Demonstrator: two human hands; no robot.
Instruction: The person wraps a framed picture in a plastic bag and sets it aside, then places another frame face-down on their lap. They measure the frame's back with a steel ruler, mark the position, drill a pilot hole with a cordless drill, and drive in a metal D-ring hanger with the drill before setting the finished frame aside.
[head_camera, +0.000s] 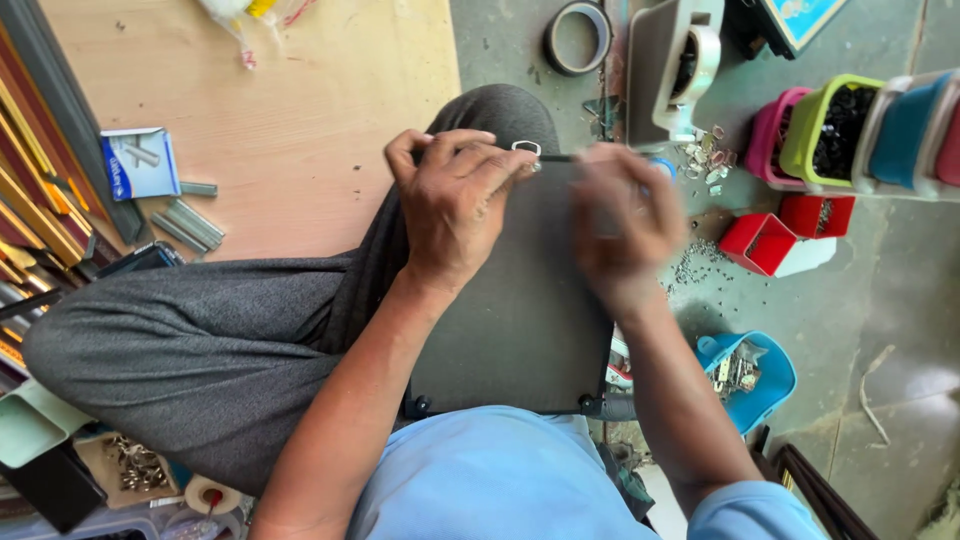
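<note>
- Dark backing board (520, 300): lies flat on the seated person's lap, near edge against the blue shirt, far edge level with the raised knee in grey trousers (200, 340).
- Metal hanger loop (526, 148): sits at the middle of the board's far edge, just beside the left fingertips.
- Left hand (455, 205): palm down on the board's far left part, fingers curled over the edge, thumb and forefinger pinched beside the loop.
- Right hand (620, 215): blurred at the far right part of the board; whether it grips anything cannot be told.
- Left margin: plywood sheet (300, 110) with staple strips (190, 225) and a small blue box (138, 163), well apart from the board.
- Right margin: red trays (760, 243) and a blue tub (755, 380) of small metal parts near the board's right edge.
- Far margin: tape roll (578, 38) and tape dispenser (675, 65) on the concrete floor (880, 300).
</note>
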